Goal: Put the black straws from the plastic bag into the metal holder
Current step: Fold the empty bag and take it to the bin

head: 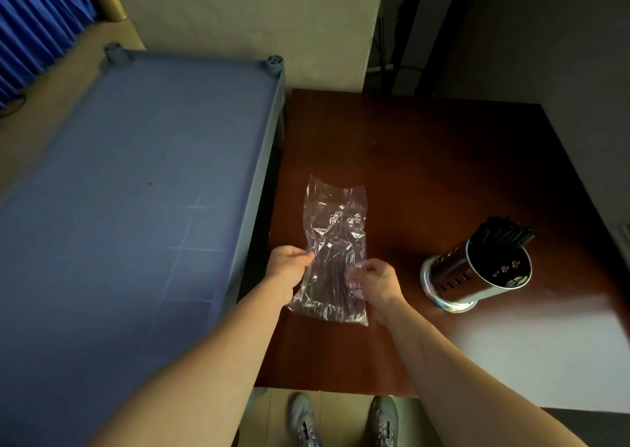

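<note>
A clear, crinkled plastic bag lies on the dark brown table, with black straws showing through its near half. My left hand pinches the bag's left edge. My right hand grips its right edge, fingers closed on the plastic. To the right stands a shiny metal holder with punched holes in its wall. A bunch of black straws sticks out of its top.
A blue-grey flat surface with corner posts runs along the table's left side, slightly higher. A pale wall stands behind the table. My grey shoes show on the floor below the table's near edge. A glare patch covers the table's near right.
</note>
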The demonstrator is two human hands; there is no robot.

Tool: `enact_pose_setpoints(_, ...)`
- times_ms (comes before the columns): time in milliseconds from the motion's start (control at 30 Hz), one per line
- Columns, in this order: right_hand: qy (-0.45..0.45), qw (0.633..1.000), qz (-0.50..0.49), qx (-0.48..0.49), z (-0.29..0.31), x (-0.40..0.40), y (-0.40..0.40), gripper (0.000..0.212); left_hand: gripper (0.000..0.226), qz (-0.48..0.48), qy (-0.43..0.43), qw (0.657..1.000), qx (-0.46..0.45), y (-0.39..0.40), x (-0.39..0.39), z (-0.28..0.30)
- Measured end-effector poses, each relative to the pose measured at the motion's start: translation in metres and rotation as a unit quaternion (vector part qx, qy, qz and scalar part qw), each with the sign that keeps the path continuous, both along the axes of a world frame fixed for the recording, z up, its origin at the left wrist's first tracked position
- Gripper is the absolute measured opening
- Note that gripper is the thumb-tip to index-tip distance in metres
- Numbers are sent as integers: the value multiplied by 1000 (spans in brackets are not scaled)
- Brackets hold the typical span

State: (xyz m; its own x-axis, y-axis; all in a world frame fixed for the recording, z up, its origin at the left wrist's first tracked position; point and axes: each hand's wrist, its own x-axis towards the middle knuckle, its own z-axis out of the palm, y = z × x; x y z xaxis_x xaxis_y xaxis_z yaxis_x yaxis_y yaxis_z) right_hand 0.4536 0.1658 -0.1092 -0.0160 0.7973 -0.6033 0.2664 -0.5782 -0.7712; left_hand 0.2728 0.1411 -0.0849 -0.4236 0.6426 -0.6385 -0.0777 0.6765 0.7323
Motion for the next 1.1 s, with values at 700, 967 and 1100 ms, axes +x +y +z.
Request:
enact_pose_setpoints(700, 111, 985, -61, 116, 47, 28, 11, 26, 41, 111, -78, 984, 116, 11, 16, 41)
enact_pose_setpoints(967, 138, 978, -8, 156, 74, 40, 19, 23, 32, 94, -112, 981, 130, 19, 17, 68)
enact_pose_setpoints(1100, 154, 974, 33, 161, 92, 48, 20, 22, 49, 82, -107, 981, 138, 29, 19, 91)
